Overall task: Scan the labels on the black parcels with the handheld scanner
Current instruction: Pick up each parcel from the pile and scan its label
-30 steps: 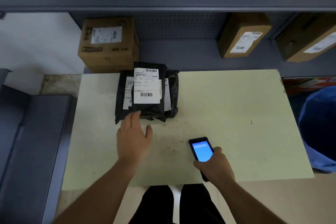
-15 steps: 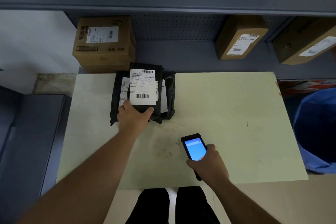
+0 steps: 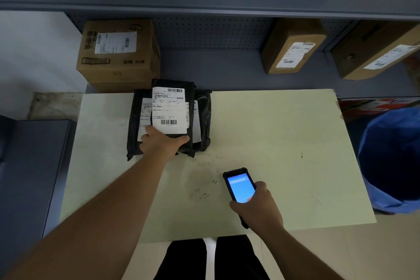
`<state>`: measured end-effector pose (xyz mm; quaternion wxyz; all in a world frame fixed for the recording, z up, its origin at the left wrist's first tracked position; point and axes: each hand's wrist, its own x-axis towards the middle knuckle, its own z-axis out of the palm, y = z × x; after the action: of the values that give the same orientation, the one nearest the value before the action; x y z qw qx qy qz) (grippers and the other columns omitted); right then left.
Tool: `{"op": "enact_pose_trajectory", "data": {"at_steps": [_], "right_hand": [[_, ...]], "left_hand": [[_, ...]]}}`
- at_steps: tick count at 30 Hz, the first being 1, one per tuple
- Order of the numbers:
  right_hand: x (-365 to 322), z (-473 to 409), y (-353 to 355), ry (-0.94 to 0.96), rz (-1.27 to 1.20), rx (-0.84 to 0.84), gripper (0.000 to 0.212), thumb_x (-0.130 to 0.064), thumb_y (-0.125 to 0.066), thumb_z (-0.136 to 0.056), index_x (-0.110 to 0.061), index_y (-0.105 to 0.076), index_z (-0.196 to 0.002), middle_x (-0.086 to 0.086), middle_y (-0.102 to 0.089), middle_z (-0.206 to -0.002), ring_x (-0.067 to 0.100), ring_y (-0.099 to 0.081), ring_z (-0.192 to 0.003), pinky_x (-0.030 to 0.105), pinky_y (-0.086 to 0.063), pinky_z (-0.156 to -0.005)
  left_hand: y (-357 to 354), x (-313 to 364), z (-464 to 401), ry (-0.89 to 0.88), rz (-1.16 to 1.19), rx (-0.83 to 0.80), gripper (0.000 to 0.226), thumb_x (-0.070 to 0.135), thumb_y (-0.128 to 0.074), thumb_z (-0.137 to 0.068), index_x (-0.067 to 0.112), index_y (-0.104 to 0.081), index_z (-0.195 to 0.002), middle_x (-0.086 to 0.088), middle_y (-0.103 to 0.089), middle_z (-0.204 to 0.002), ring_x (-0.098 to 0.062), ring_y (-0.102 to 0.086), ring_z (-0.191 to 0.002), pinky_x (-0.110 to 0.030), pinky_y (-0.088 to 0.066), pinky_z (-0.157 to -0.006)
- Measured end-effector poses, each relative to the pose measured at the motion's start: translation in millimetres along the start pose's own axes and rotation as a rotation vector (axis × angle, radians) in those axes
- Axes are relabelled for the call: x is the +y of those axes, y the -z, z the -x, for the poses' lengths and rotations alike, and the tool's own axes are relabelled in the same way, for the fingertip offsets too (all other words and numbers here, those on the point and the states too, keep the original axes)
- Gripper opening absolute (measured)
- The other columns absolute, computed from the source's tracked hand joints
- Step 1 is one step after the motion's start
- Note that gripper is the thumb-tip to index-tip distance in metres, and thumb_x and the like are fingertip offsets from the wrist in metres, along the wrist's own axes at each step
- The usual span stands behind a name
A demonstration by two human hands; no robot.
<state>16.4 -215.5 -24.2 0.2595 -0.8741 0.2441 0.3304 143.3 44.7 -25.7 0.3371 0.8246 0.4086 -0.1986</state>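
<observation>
The left hand is pinching the top black plastic parcel in its grip on the pale tabletop; the right hand is clasping the black handheld scanner.

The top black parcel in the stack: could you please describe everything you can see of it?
The top black parcel is a glossy plastic mailer lying flat on the stack at the table's far left. A white label with two barcodes covers most of its face. The left hand grips its near edge, thumb on the label's corner.
</observation>
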Motion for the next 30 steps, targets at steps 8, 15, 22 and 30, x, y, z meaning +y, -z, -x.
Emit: {"op": "enact_pose_trajectory", "data": {"at_steps": [8, 15, 22, 30], "right_hand": [[5.2, 2.1, 3.7, -0.011, -0.044, 0.009, 0.073, -0.043, -0.080, -0.070, -0.024, -0.043, -0.129, -0.005, -0.058, -0.103, 0.017, -0.073, -0.064, 0.045, -0.068, -0.069], [3.8, 3.6, 12.6, 0.000, -0.058, 0.008, 0.071, -0.043, -0.078, -0.068, -0.024, -0.043, -0.126, -0.001, -0.060, -0.101, 0.020, -0.074, -0.065, 0.043, -0.067, -0.067], [1.2, 8.8, 21.2, 0.033, -0.071, 0.011, 0.065, -0.038, -0.081, -0.072, -0.027, -0.039, -0.121, -0.001, -0.061, -0.101, 0.015, -0.071, -0.061, 0.037, -0.062, -0.063], [-4.8, 17.1, 34.9, 0.070, -0.099, -0.010, 0.065, -0.039, -0.083, -0.072, -0.029, -0.038, -0.118, -0.001, -0.062, -0.100, 0.015, -0.070, -0.074, 0.036, -0.060, -0.064]], "left_hand": [[1.2, 3.4, -1.0, 0.014, 0.080, 0.009, 0.118, 0.044, -0.096, -0.062, 0.017, -0.021, -0.149, -0.019, -0.042, -0.143, -0.038, -0.050, -0.128, -0.052, -0.055, -0.099], [6.9, 2.6, 2.3, -0.006, 0.164, -0.008, 0.109, 0.033, -0.096, -0.066, 0.017, -0.026, -0.147, -0.016, -0.052, -0.143, -0.037, -0.055, -0.128, -0.046, -0.053, -0.093], [17.7, 1.0, 8.1, 0.020, 0.400, -0.105, 0.098, 0.018, -0.093, -0.071, 0.012, -0.027, -0.144, -0.012, -0.055, -0.140, -0.031, -0.056, -0.127, -0.044, -0.051, -0.106], [26.3, -9.4, 13.4, 0.084, 0.595, -0.368, 0.027, 0.009, -0.085, -0.083, 0.016, -0.073, -0.107, -0.009, -0.074, -0.123, -0.024, -0.069, -0.114, -0.041, -0.062, -0.090]]}}
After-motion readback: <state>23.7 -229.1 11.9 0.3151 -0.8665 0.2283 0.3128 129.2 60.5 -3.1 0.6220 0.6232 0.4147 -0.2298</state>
